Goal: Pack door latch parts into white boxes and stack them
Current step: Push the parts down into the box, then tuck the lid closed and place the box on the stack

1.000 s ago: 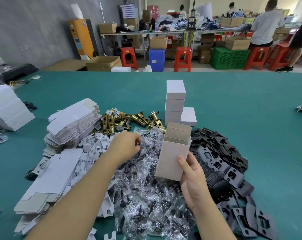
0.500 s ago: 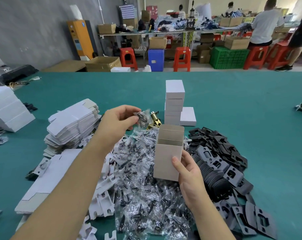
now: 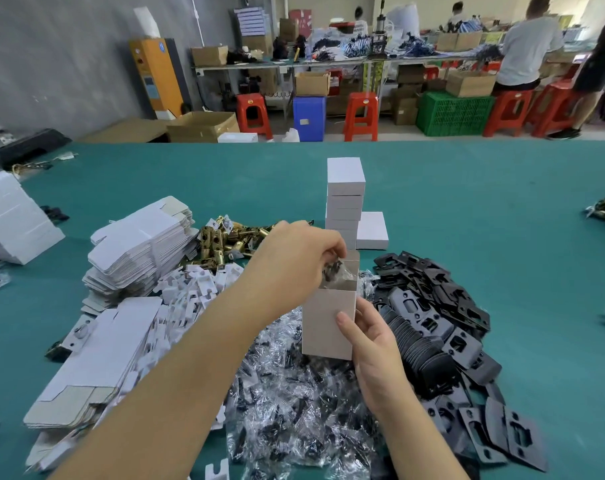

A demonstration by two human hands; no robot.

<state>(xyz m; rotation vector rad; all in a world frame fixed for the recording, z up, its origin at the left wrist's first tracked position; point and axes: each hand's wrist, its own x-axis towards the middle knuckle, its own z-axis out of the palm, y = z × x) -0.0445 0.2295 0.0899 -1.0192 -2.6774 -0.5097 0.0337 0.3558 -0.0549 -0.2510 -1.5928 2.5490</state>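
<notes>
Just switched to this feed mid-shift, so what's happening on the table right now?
A person is packing a latch kit. The right hand holds an open white box upright above the pile of clear screw bags, while the left hand pinches a small screw bag at the box mouth. Finished boxes stand in a stack behind.

Matt white card box (image 3: 328, 323); crinkly glossy plastic bags (image 3: 294, 403); shiny brass latches (image 3: 224, 240); matt black plates (image 3: 443, 313); green cloth table (image 3: 467, 209).

Left hand (image 3: 295, 258) raised, fingertips pinched — right hand (image 3: 372, 344) gripping, thumb up
</notes>
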